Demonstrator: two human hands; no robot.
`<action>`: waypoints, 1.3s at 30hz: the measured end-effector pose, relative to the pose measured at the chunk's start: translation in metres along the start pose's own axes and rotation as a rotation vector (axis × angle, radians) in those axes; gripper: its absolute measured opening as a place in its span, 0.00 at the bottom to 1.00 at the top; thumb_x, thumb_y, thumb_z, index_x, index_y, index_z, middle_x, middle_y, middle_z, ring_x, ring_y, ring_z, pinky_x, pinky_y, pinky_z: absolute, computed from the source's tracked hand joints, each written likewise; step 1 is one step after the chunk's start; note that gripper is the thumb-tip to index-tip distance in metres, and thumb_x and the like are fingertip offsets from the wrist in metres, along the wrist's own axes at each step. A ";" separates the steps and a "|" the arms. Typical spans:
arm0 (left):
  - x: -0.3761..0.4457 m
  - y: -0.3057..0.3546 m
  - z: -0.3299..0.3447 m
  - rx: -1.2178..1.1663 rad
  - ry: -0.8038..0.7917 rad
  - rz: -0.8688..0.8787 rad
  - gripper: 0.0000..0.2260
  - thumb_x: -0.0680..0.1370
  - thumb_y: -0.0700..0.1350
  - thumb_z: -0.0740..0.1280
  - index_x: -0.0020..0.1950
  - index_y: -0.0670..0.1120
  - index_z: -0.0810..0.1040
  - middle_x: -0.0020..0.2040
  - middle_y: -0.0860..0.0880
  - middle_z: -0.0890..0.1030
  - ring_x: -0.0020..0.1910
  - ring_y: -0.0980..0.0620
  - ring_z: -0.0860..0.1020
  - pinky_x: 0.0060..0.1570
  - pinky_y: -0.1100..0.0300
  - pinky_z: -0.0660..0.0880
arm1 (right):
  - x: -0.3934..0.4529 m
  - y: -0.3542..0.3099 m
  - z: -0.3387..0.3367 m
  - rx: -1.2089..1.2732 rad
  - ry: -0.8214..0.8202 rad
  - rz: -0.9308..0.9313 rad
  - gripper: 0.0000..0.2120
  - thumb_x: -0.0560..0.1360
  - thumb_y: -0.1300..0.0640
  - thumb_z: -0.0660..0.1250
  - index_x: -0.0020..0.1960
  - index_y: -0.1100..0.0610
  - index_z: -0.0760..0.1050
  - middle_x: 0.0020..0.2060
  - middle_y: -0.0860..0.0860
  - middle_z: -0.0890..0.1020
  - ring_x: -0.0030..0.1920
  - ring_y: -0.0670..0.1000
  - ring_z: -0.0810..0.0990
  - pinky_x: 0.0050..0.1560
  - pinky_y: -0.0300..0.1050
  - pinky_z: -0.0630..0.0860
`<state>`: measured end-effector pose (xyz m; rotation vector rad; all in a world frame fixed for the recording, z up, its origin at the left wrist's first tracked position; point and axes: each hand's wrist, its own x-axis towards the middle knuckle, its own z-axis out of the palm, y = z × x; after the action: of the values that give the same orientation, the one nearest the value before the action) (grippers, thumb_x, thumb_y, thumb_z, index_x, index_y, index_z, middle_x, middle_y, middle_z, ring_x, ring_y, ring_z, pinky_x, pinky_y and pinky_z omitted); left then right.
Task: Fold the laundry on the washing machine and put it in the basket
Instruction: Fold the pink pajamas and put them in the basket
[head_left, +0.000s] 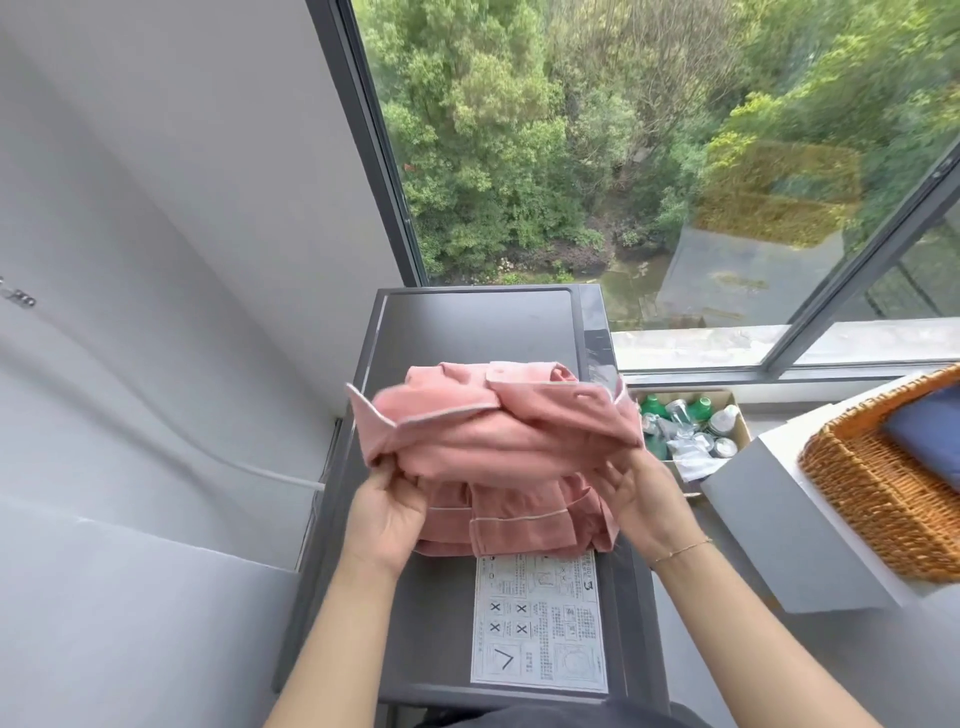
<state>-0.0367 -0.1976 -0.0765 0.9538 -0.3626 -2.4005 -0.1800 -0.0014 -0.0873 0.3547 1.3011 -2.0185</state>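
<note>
A pink pyjama garment (498, 436) with white piping lies bunched and partly folded on the dark grey washing machine top (467, 327). My left hand (387, 512) grips its left edge, thumb on top and fingers underneath. At the garment's right edge my right hand (636, 499) holds the fabric, its fingertips hidden under a fold. A woven wicker basket (878, 499) stands at the right on a grey box, apart from both hands. A folded dark blue item (930, 436) lies inside the basket.
A white instruction sticker (540, 623) covers the near part of the machine top. A cardboard box of bottles (691, 426) sits on the floor between machine and grey box (779, 535). A grey wall stands at the left, and a large window rises behind the machine.
</note>
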 end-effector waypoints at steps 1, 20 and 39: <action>0.003 -0.008 -0.015 0.137 0.117 -0.008 0.12 0.78 0.33 0.57 0.57 0.40 0.77 0.51 0.42 0.81 0.42 0.51 0.82 0.35 0.61 0.80 | -0.001 0.010 -0.009 -0.194 0.086 0.031 0.09 0.76 0.72 0.57 0.46 0.62 0.73 0.35 0.56 0.77 0.33 0.52 0.78 0.30 0.40 0.79; 0.024 -0.014 -0.056 2.288 -0.387 0.619 0.37 0.65 0.49 0.51 0.77 0.58 0.53 0.77 0.55 0.45 0.78 0.51 0.46 0.74 0.53 0.35 | 0.027 0.064 -0.024 -1.537 -0.317 -0.923 0.21 0.77 0.53 0.56 0.69 0.51 0.72 0.71 0.45 0.67 0.72 0.46 0.63 0.72 0.49 0.58; 0.110 0.029 0.024 1.567 0.241 0.300 0.10 0.76 0.44 0.70 0.53 0.40 0.80 0.53 0.44 0.82 0.55 0.45 0.79 0.54 0.56 0.72 | 0.096 -0.019 0.047 -1.074 0.065 -0.188 0.11 0.75 0.51 0.69 0.39 0.58 0.79 0.32 0.51 0.78 0.39 0.50 0.75 0.35 0.41 0.67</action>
<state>-0.1100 -0.2822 -0.1076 1.5252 -2.2112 -1.3462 -0.2557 -0.0771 -0.1072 -0.2197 2.2753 -1.1681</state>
